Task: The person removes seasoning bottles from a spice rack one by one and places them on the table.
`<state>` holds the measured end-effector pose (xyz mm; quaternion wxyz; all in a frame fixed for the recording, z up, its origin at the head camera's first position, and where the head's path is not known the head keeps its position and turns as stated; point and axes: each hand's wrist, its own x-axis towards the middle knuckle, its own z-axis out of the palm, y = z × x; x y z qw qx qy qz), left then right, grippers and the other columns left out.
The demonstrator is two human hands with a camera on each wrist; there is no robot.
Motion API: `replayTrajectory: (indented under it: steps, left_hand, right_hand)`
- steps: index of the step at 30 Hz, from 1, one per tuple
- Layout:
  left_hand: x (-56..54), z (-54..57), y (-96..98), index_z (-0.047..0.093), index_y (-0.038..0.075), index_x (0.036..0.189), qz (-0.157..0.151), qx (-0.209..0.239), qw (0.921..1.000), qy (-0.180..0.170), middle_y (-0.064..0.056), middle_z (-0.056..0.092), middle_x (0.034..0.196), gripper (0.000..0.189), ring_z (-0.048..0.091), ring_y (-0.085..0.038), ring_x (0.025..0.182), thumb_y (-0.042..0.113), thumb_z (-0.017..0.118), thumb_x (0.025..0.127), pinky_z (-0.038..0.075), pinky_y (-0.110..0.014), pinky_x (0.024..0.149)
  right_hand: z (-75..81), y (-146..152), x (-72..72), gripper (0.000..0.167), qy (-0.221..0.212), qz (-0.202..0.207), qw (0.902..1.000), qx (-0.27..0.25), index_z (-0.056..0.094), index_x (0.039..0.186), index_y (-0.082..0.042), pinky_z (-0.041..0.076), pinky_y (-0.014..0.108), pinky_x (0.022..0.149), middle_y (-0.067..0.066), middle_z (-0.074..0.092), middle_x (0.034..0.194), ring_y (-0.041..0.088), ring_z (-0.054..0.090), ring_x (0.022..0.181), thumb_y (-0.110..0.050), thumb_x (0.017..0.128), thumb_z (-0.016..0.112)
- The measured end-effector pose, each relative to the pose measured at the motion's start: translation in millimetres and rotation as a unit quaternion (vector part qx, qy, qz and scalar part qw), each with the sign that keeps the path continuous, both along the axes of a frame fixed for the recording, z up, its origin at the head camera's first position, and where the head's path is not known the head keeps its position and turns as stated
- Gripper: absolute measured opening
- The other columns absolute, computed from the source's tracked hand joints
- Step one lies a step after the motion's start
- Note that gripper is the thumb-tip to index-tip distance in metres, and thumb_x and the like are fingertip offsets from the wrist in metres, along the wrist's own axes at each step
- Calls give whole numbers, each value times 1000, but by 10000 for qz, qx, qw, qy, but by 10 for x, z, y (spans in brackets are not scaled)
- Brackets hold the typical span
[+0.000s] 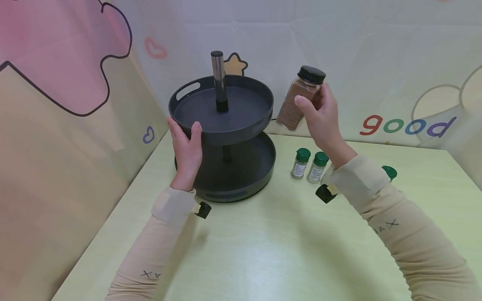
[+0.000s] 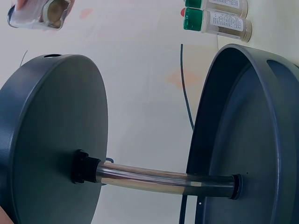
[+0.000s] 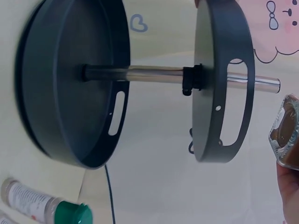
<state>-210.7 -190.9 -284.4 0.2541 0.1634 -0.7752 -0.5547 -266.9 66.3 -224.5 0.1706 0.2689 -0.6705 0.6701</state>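
Note:
My right hand (image 1: 322, 119) grips a clear jar of brown powder (image 1: 296, 102) with a black lid, tilted in the air right of a dark grey two-tier round tray stand (image 1: 237, 136). In the right wrist view the base of this jar (image 3: 290, 133) shows at the right edge. My left hand (image 1: 186, 150) rests against the left front rim of the upper tray, thumb up by the edge, with some fingers hidden behind it. Both tiers hold nothing. A metal pole (image 2: 149, 178) joins the tiers and rises above the upper one.
Two small green-capped spice jars (image 1: 299, 164) stand on the pale table (image 1: 248, 251), right of the stand. Another green cap (image 1: 389, 172) peeks out behind my right sleeve. A printed wall sheet (image 1: 376, 62) hangs behind and at the left. A thin dark cable (image 2: 186, 88) runs behind the stand.

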Motion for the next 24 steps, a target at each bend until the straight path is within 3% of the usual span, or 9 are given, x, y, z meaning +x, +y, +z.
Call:
replayTrajectory:
  steps: [15,24]
  left_hand:
    - [8,11,12,-8,13,142,-35,-13,10000,-61,2,-10,150,80,-9,-9,136,48,38,87,-2,-28,111]
    - [10,13,9,-8,13,142,-33,-5,10000,-72,2,-10,150,80,-8,-9,136,48,38,87,-2,-28,111]
  right_hand:
    - [-155,259,61,35,-209,-178,9984,491,46,116,-8,46,15,73,-5,55,99,9,53,86,-16,83,52]
    - [-242,403,92,38,-715,-274,9933,868,44,120,-12,44,13,74,-7,54,101,8,51,88,-21,85,54]
